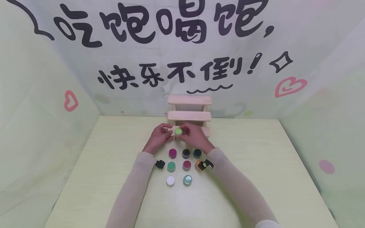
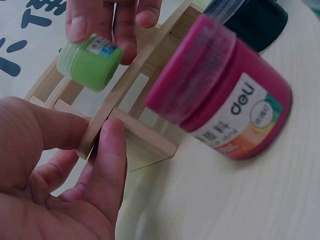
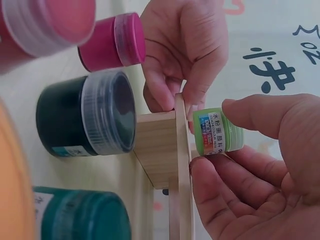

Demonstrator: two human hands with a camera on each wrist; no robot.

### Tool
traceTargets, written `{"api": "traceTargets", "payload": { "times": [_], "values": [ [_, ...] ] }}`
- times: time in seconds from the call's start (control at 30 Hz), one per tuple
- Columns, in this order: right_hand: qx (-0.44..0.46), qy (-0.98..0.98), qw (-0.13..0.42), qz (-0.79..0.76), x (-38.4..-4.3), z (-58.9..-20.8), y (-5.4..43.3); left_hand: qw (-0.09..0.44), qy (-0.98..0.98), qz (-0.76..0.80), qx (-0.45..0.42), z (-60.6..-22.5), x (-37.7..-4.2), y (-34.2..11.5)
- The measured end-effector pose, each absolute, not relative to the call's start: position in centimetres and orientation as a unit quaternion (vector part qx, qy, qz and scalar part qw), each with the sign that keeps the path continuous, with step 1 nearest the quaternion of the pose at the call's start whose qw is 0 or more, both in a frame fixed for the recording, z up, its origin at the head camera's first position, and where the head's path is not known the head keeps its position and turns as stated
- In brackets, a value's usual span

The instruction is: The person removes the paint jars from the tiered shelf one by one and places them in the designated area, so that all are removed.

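Observation:
Between the thumb and fingers of my right hand is a small light green paint jar, its label facing the right wrist camera. The jar is just above the lowest board of a small three-step wooden rack; whether it touches the board I cannot tell. My left hand pinches the left end of that board, thumb on one side and fingers on the other. Nearest to the hands stand a magenta jar, a black jar and a dark green jar.
Closer to me on the pale table are a green jar, a crimson jar, a white jar and a teal jar. An orange jar is partly hidden by the right wrist camera. A printed cloth hangs behind the rack.

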State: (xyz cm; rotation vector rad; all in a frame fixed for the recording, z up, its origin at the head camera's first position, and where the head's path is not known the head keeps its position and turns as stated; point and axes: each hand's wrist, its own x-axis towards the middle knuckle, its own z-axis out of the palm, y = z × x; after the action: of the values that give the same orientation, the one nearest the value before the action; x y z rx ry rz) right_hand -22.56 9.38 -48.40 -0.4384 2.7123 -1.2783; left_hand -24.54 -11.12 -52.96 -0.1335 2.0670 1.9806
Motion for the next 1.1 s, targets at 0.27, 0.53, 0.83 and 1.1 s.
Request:
{"api": "traceTargets", "payload": {
  "times": [0.27,0.53,0.83,1.1],
  "values": [
    [-0.138,0.887,0.047,-0.439,-21.1,-48.5,10.3,0.137,0.717,0.681,-0.048,-53.0,-24.7,-10.9],
    [-0.142,0.876,0.034,-0.459,-19.6,-48.8,11.4,0.131,0.718,0.682,-0.049,-53.1,-24.5,-11.0],
    [-0.135,0.863,0.031,-0.487,-17.9,-48.8,12.8,0.118,0.714,0.689,-0.047,-53.7,-24.6,-11.1],
    [-0.128,0.858,0.027,-0.497,-16.6,-49.1,13.9,0.110,0.708,0.696,-0.037,-53.7,-24.5,-10.8]
  ]
}}
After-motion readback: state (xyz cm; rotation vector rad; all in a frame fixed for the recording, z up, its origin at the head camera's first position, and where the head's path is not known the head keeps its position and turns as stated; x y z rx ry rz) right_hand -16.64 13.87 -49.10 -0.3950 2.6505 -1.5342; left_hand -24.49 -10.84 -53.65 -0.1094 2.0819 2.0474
